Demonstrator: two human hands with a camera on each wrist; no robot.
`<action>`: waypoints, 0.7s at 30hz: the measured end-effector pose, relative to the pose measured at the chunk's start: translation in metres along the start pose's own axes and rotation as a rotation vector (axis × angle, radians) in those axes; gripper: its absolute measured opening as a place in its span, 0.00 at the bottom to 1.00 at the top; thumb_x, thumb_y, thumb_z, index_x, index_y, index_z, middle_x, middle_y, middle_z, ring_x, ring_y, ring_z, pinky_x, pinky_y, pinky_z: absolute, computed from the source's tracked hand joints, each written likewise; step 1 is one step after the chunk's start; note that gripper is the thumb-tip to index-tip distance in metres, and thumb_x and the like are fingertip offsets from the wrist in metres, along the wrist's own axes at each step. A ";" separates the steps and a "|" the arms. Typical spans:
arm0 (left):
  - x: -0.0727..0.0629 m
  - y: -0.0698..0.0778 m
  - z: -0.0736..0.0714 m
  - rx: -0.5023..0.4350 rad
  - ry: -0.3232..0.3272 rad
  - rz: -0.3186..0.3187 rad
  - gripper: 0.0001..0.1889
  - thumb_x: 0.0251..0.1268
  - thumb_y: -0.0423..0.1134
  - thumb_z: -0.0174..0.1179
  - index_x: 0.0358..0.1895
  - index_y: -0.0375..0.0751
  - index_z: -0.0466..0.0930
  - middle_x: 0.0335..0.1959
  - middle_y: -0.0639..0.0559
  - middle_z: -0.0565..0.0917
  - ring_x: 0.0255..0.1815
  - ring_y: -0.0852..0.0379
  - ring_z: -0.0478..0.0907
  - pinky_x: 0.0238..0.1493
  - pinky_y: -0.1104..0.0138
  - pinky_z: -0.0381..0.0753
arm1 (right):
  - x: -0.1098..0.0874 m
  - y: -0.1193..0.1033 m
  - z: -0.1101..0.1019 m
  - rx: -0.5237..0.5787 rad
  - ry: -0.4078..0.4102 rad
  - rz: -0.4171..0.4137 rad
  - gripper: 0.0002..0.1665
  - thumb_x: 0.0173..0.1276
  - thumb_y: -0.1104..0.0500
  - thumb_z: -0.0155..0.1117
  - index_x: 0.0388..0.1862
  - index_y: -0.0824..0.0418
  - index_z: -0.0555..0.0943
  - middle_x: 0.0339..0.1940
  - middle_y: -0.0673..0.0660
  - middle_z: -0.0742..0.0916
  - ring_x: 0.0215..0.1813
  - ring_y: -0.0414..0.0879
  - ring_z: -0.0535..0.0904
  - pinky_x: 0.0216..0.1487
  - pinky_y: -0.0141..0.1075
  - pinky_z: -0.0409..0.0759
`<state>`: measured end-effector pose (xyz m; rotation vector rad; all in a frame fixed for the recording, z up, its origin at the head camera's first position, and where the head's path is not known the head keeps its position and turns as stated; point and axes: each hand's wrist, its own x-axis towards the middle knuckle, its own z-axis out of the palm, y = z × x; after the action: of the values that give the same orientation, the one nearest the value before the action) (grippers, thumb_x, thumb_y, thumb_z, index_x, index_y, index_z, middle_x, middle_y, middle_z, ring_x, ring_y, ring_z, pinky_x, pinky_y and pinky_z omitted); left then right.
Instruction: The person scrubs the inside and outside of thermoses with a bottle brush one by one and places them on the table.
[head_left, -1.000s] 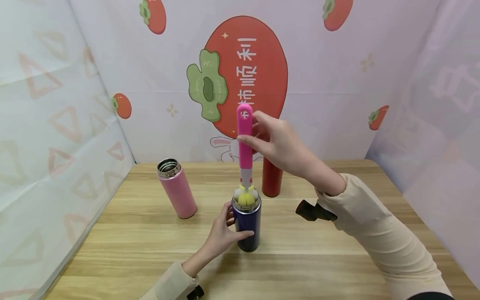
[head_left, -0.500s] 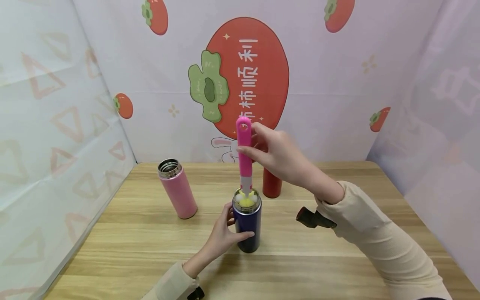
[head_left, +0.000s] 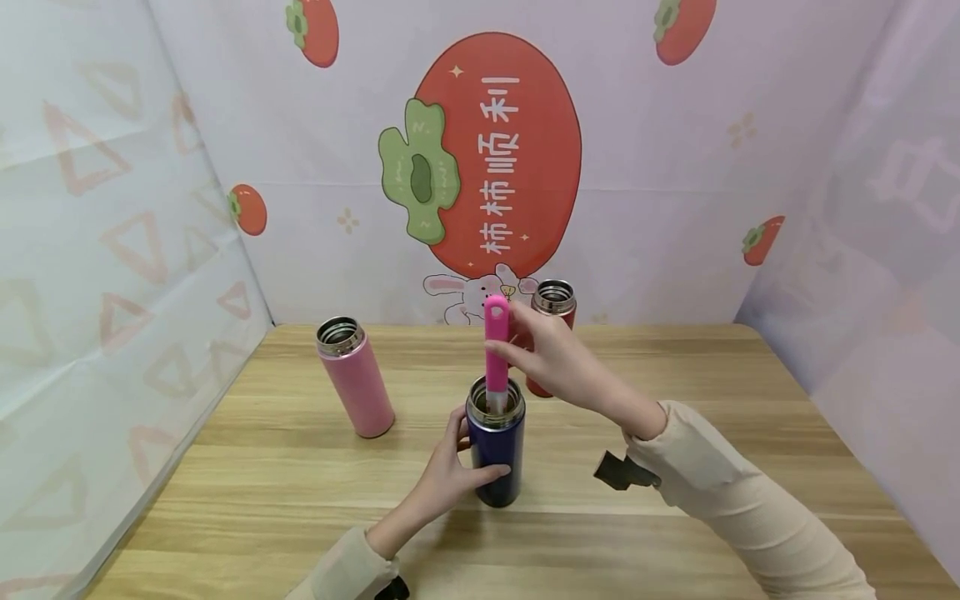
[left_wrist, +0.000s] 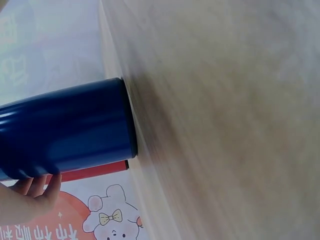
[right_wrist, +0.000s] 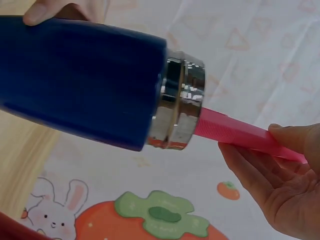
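Note:
A dark blue thermos bottle stands upright and uncapped on the table, its steel rim plain in the right wrist view. My left hand grips its side, thumb across the front and fingers behind. Above the mouth, my right hand pinches the pink handle of a bottle brush between thumb and fingers. The brush head is inside the bottle, out of sight; only the handle and part of its pale neck show. In the left wrist view the bottle's base touches the table.
An uncapped pink bottle stands to the left on the wooden table. Behind my right hand is an uncapped red bottle, partly covered. A printed cloth backdrop encloses the table's back and sides.
My right hand has moved down with the brush. Its yellow and white head, at the bottle's mouth before, has gone inside. My left hand keeps its grip on the blue bottle.

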<state>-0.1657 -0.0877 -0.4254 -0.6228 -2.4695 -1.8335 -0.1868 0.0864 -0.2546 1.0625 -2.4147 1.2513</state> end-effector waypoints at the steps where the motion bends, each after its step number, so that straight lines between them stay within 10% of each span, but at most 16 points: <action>1: 0.000 0.001 0.000 0.004 -0.003 0.001 0.41 0.43 0.42 0.69 0.61 0.55 0.53 0.52 0.48 0.73 0.53 0.51 0.68 0.52 0.54 0.66 | -0.002 0.003 0.001 0.001 0.000 0.008 0.21 0.57 0.64 0.62 0.49 0.68 0.70 0.32 0.57 0.81 0.30 0.44 0.79 0.34 0.34 0.78; 11: 0.004 0.003 0.000 0.003 0.038 0.007 0.42 0.39 0.36 0.71 0.60 0.50 0.56 0.50 0.47 0.74 0.51 0.51 0.70 0.51 0.55 0.67 | -0.015 0.019 0.007 0.103 0.061 0.050 0.25 0.56 0.66 0.62 0.53 0.68 0.69 0.33 0.59 0.81 0.32 0.45 0.80 0.36 0.34 0.78; 21: -0.006 0.017 -0.014 0.203 0.111 0.118 0.41 0.34 0.42 0.73 0.58 0.59 0.63 0.46 0.52 0.75 0.47 0.54 0.73 0.46 0.55 0.72 | -0.046 0.034 0.006 0.352 0.237 0.112 0.11 0.61 0.68 0.56 0.41 0.70 0.70 0.34 0.66 0.83 0.35 0.44 0.82 0.33 0.39 0.79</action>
<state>-0.1580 -0.0990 -0.4070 -0.6218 -2.4471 -1.5092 -0.1764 0.1176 -0.3022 0.8096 -2.1496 1.7786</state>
